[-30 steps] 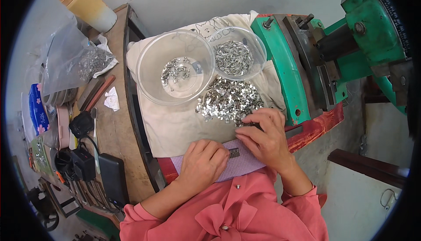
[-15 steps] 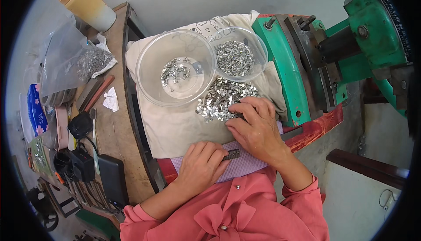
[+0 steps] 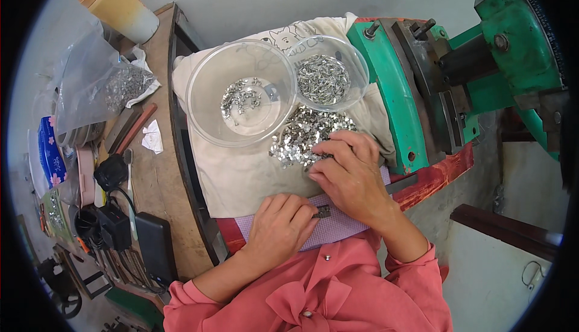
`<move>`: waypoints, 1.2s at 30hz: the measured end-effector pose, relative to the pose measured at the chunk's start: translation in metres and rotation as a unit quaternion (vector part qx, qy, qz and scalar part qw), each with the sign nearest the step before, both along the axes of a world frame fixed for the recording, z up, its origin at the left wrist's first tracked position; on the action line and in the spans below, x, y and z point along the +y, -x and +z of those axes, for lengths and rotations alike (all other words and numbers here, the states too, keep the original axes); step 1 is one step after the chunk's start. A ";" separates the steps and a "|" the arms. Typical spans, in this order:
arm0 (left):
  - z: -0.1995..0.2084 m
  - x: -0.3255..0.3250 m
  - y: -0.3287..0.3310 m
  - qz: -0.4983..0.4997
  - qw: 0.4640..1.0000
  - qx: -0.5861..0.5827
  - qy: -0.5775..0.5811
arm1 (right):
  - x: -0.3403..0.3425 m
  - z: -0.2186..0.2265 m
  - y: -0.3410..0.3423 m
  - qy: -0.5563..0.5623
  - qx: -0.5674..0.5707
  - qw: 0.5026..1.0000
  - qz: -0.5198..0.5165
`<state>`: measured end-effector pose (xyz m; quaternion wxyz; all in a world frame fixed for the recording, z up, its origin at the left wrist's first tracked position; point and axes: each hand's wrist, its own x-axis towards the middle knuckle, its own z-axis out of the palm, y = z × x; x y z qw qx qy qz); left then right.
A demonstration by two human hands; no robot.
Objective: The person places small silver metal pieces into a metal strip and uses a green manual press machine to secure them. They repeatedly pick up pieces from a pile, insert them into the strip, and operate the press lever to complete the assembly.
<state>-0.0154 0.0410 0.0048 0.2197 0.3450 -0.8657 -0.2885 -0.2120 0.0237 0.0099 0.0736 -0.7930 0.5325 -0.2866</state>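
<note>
My left hand [image 3: 281, 223] is closed around a small dark notched metal block [image 3: 324, 211]; one end of it sticks out past the fingers, and the rest is hidden. It rests over a purple checked cloth [image 3: 307, 244] near my lap. My right hand [image 3: 353, 172] reaches to the near right edge of a heap of small flat silver metal pieces [image 3: 301, 136]. Its thumb and fingertips are drawn together there; whatever is between them is too small to make out. Behind the heap stand a large clear tub [image 3: 199, 105] with some small metal parts and a smaller clear tub [image 3: 363, 69] full of thin metal pins.
A green press [image 3: 398, 108] rises close on the right. On the left, a wooden bench [image 3: 160, 175] carries a yellow bottle [image 3: 120, 9], a plastic bag of metal parts [image 3: 126, 84], a black charger and a dark power bank [image 3: 155, 249]. Beige cloth [image 3: 223, 181] lies under the tubs.
Less of the notched block shows beyond my left fingers now. My right hand has shifted very slightly left at the heap's edge. The tubs stay put.
</note>
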 end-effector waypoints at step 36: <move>-0.002 0.004 -0.001 0.023 1.000 0.010 0.000 | 0.057 0.005 0.015 -0.110 -0.019 0.993 0.042</move>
